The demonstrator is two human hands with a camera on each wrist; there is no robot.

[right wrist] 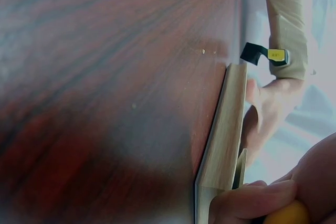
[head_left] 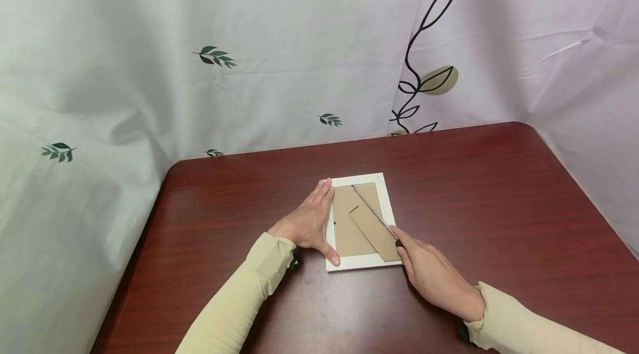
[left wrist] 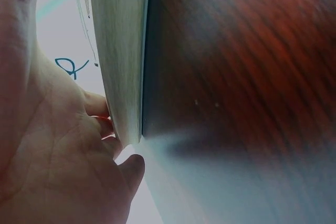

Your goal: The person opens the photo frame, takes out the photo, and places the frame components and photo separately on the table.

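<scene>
A white picture frame (head_left: 388,198) lies on the table with its brown backing board (head_left: 345,246) facing up. On the board is a brown easel flap (head_left: 375,236). My left hand (head_left: 305,224) rests along the frame's left side, fingers near the top corner and thumb on the lower border. In my right hand (head_left: 436,276) I grip a screwdriver (head_left: 375,213), its thin metal shaft slanting across the board. Its tip is at the board's top edge, by a small dark tab. The right wrist view shows part of a yellow handle (right wrist: 289,214); the fingers hide the rest.
The dark red wooden table (head_left: 224,210) has rounded far corners. Behind and beside it hangs a pale curtain (head_left: 279,54) with leaf prints. A dark strap with a yellow tag (right wrist: 276,55) is on the left sleeve.
</scene>
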